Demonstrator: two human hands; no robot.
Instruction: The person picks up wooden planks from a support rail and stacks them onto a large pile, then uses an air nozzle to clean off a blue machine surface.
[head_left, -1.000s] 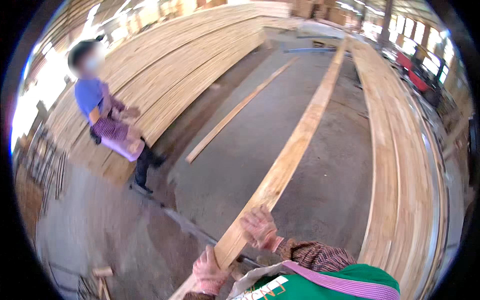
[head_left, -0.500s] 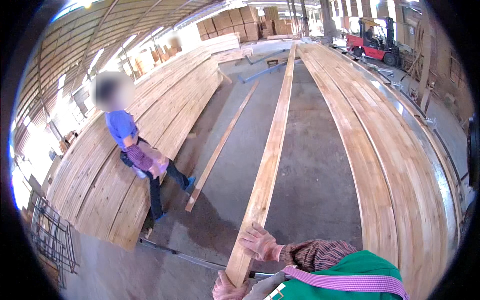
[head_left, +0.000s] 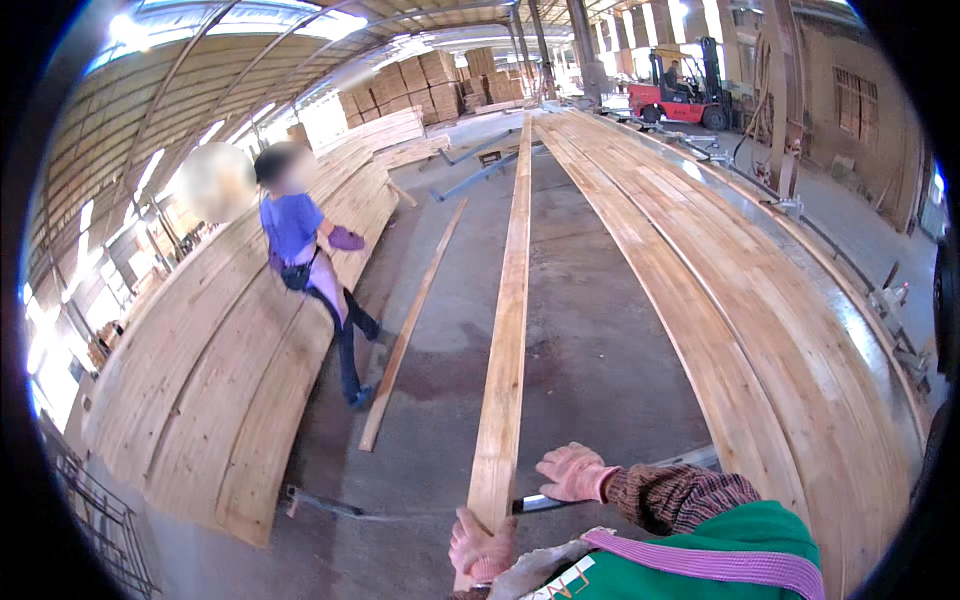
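Note:
A long, narrow wooden plank (head_left: 504,370) stretches from just before me far into the hall. My left hand (head_left: 482,545), in a pinkish work glove, is closed around its near end, with the fingers over the top face. To the right of the plank, apart from it, is my gloved right hand (head_left: 577,472). Its fingers are stretched out and it holds nothing. A metal rail (head_left: 680,460) passes crosswise beneath the plank's near end and close to my right hand.
Wide boards (head_left: 690,270) lie along the right. On the left is a large stack of boards (head_left: 215,370), with a co-worker (head_left: 300,240) walking beside it. A narrow strip (head_left: 412,325) lies on the floor. A red forklift (head_left: 680,95) stands at the far right.
My right hand has come off the plank and moved to the right. My left hand stays on the near end. The co-worker has stepped along the stack, and the view has turned somewhat.

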